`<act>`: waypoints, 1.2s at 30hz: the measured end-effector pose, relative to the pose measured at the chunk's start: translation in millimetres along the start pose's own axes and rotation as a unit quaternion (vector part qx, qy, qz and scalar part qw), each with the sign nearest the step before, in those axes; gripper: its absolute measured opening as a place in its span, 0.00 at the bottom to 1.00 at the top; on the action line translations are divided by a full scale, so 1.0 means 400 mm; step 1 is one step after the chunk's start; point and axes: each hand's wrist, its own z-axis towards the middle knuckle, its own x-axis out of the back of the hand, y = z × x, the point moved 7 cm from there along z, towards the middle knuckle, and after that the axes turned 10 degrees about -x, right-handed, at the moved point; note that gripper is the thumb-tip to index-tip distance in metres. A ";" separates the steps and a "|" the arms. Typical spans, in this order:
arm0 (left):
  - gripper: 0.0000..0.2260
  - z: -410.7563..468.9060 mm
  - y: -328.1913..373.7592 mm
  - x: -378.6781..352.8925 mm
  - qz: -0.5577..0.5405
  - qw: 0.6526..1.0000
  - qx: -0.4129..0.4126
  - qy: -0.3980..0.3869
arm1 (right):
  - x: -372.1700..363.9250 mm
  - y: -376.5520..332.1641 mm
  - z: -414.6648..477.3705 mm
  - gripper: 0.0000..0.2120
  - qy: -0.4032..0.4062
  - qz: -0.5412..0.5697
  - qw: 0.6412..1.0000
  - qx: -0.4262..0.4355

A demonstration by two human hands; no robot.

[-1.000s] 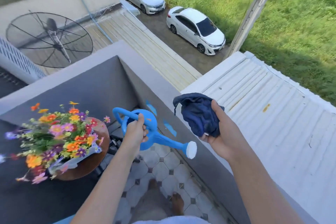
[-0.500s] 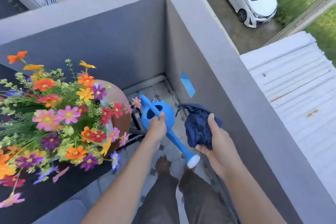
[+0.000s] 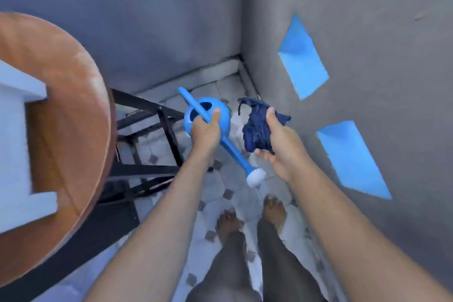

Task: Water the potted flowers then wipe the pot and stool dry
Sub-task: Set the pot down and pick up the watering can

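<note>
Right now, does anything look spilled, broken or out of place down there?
Nothing looks spilled or broken. The left hand holds the blue watering can with its spout pointing down toward the tiled floor, but no water shows. The right hand holds a dark blue cloth.

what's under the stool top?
Under the stool top: black metal legs and crossbars standing on the tiled floor. The legs further left are hidden by the top itself.

stool [image 3: 73, 115] sits off to the left, watering can [image 3: 208, 120] in the middle, cloth [image 3: 257, 130] just right of it, wall [image 3: 367, 32] further right.
</note>
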 end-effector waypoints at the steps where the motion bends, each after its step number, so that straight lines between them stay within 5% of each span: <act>1: 0.16 0.037 -0.019 -0.016 0.004 1.000 -0.006 0.019 | -0.010 0.001 0.044 0.21 -0.008 -0.014 1.000 -0.002; 18: 0.09 0.593 -0.264 -0.298 0.003 0.999 -0.037 0.001 | -0.091 -0.015 0.596 0.19 -0.007 -0.044 0.999 0.022; 23: 0.18 0.589 -0.243 -0.253 -0.004 0.998 -0.031 0.055 | -0.141 -0.043 0.638 0.17 -0.042 -0.058 0.997 0.039; 26: 0.28 0.516 -0.274 -0.208 -0.148 0.984 0.070 0.069 | -0.184 -0.075 0.634 0.16 -0.096 -0.032 0.994 0.045; 28: 0.39 0.462 -0.288 -0.238 -0.340 0.927 0.151 -0.056 | -0.215 -0.092 0.630 0.14 -0.151 -0.016 0.988 0.033; 30: 0.45 0.434 -0.280 -0.257 -0.452 0.870 0.143 -0.138 | -0.245 -0.103 0.634 0.14 -0.198 -0.034 0.979 0.018; 33: 0.39 0.440 -0.229 -0.252 -0.518 0.838 0.052 -0.163 | -0.278 -0.105 0.659 0.14 -0.206 -0.170 0.964 0.016; 36: 0.27 0.469 -0.221 -0.233 -0.513 0.855 0.006 -0.070 | -0.286 -0.105 0.701 0.18 -0.156 -0.313 0.936 0.047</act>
